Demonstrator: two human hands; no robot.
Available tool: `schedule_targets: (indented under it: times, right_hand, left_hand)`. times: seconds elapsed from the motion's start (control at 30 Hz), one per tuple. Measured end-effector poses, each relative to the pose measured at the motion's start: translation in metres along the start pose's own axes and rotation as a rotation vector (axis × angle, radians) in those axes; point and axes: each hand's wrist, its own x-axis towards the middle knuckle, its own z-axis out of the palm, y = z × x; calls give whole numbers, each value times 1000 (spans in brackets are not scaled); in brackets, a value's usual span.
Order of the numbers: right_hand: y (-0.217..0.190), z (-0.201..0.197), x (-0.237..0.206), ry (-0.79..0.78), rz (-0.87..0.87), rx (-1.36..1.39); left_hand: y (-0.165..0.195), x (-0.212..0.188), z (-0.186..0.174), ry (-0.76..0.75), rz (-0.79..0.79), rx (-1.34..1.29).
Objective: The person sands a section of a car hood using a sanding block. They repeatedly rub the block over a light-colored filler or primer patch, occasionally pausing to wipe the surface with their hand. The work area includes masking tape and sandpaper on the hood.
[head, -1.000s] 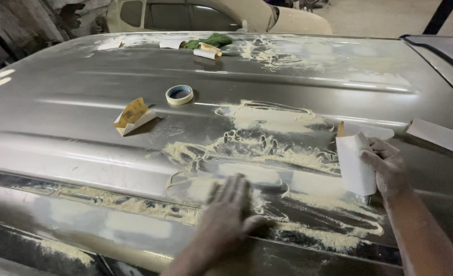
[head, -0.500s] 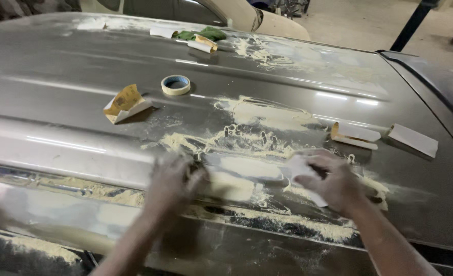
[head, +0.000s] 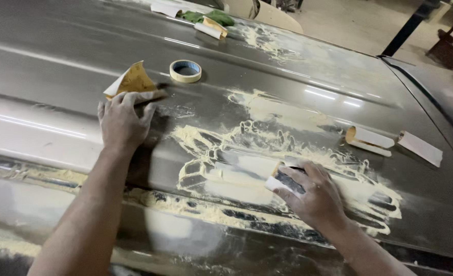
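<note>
The right hand [head: 316, 197] grips a sanding block [head: 286, 180] on the filler patch [head: 247, 168], the left hand [head: 121, 122] lies open by folded sandpaper [head: 133, 82]; much yellow dust, yet rough filler remains, I think.

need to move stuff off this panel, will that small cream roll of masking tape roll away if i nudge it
The cream roll of masking tape lies flat on its side on the grey metal panel, so a nudge would likely slide it, not roll it. It looks thin and hollow, probably light. The yellowish sanding dust nearby may let it skid.
</note>
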Motion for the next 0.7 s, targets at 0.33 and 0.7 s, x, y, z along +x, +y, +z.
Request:
schedule_targets:
  times: [0.33, 0.7]
  right_hand:
    - [-49, 11, 0, -194, -206, 132]
    - [-113, 15, 54, -241, -183, 221]
  left_hand:
    - [-5, 1, 10, 7, -52, -62]
    - [5, -2, 12, 81, 5, -86]
